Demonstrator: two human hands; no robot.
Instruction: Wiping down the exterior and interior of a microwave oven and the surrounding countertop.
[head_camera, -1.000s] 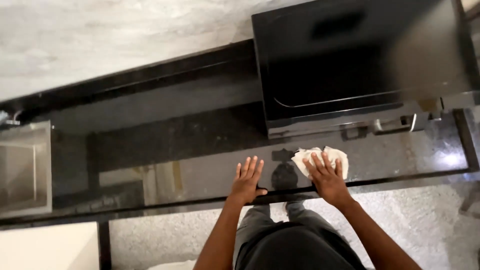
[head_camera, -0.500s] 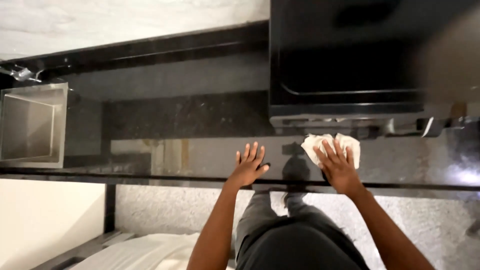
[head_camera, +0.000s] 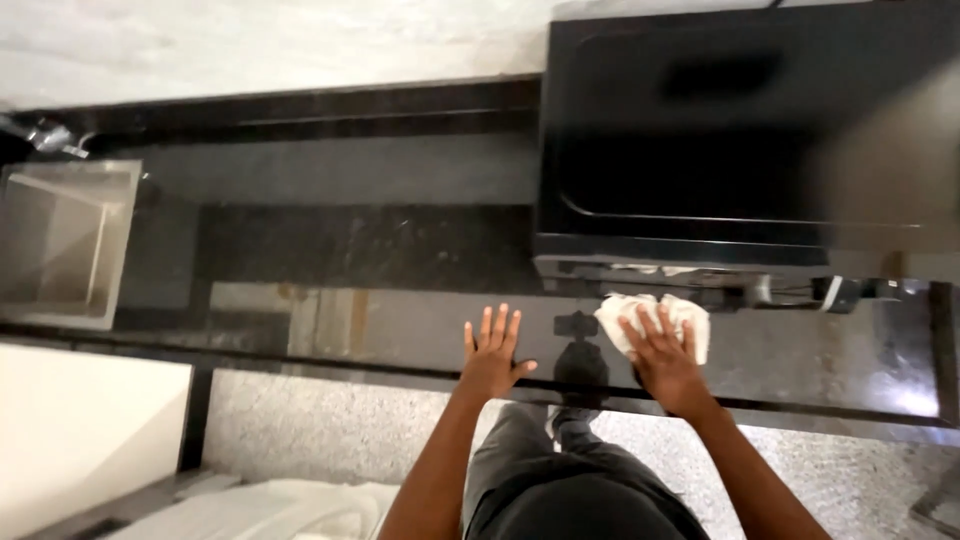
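I see one screen-like thing: the black appliance (head_camera: 740, 140) at about one o'clock in my view, standing on the dark counter (head_camera: 380, 250). Its broad rectangular glass front is dark, unlit and glossy, with a thin pale line tracing a rounded frame along its lower part. I can't tell whether it is a true screen or just a glass door. I find no packages, labels or signs.

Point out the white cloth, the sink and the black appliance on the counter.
white cloth (head_camera: 690, 318), head view, its right edge beside the fingers.
sink (head_camera: 60, 240), head view, its basin wall.
black appliance (head_camera: 700, 150), head view, its top face.
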